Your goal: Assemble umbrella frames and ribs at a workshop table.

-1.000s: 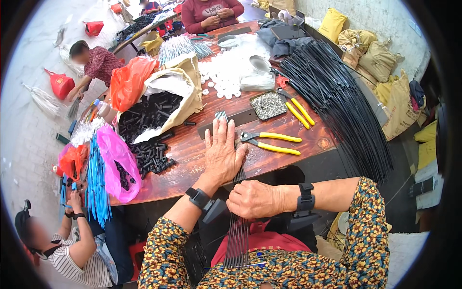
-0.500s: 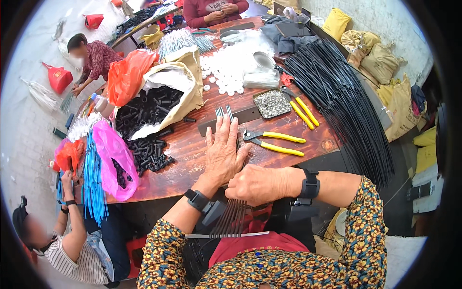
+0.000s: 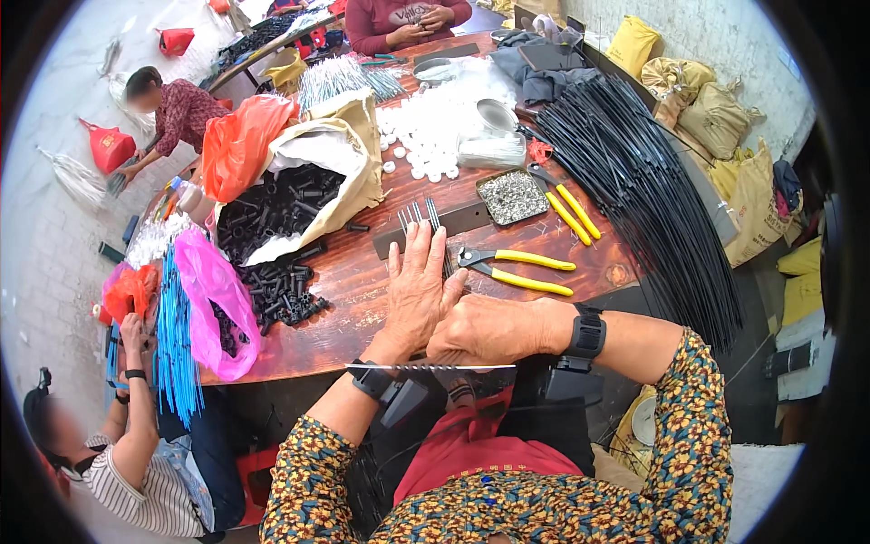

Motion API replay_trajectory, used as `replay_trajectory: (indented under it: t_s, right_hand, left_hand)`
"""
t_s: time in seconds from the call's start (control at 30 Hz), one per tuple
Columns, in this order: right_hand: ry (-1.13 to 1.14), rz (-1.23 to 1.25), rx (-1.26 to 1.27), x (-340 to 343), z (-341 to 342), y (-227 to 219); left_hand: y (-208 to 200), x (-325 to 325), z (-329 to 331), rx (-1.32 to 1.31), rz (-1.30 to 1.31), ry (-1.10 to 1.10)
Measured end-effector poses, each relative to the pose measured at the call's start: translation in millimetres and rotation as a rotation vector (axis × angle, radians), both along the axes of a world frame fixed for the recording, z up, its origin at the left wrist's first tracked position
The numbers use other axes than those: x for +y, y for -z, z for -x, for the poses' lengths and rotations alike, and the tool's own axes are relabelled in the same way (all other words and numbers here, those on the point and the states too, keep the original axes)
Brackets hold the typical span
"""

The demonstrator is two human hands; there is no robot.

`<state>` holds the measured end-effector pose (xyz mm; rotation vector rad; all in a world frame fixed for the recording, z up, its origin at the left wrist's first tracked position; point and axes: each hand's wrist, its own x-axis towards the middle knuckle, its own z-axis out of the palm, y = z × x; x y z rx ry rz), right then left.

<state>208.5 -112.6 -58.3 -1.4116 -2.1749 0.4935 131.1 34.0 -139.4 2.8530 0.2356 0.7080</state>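
Observation:
My left hand (image 3: 419, 295) lies flat, fingers stretched forward, on several thin dark rods (image 3: 434, 214). The rods' far tips poke out beyond my fingertips and rest across a dark flat bar (image 3: 462, 221) on the table. Beside it my right hand (image 3: 489, 328) is closed in a fist round the rods' near part. Just below both hands, a thin pale strip (image 3: 435, 366) runs crosswise at the rods' near ends. Yellow-handled end nippers (image 3: 526, 267) lie right of my left hand, jaws toward it. Most of the rods' length is hidden under my hands.
Beyond the bar stand a tray of small metal bits (image 3: 514, 197) and second yellow-handled pliers (image 3: 573, 213). Long black rods (image 3: 652, 199) pile up right. Black plastic tubes (image 3: 281, 295) spill from a sack at left. A co-worker in stripes (image 3: 145, 471) sits left; two others work farther off.
The pale strip has moved forward, up close to my hands. The rods' far tips reach farther past my left fingertips and have spread a little. My right fist has turned slightly.

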Motion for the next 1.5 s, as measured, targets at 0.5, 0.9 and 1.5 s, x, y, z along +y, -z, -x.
replay_trajectory:
  t_s: [0.5, 0.9, 1.5]
  right_hand:
    - [0.023, -0.003, 0.068, 0, 1, -12]
    - [0.025, 0.011, 0.065, -1, 1, -11]
    - [-0.08, -0.24, -0.33, -16, 29, 20]
  left_hand:
    - [-10, 2, 4, -0.076, 0.177, 0.088]
    - [-7, 2, 4, -0.091, 0.198, 0.103]
    - [-17, -8, 4, 0.09, 0.027, 0.053]
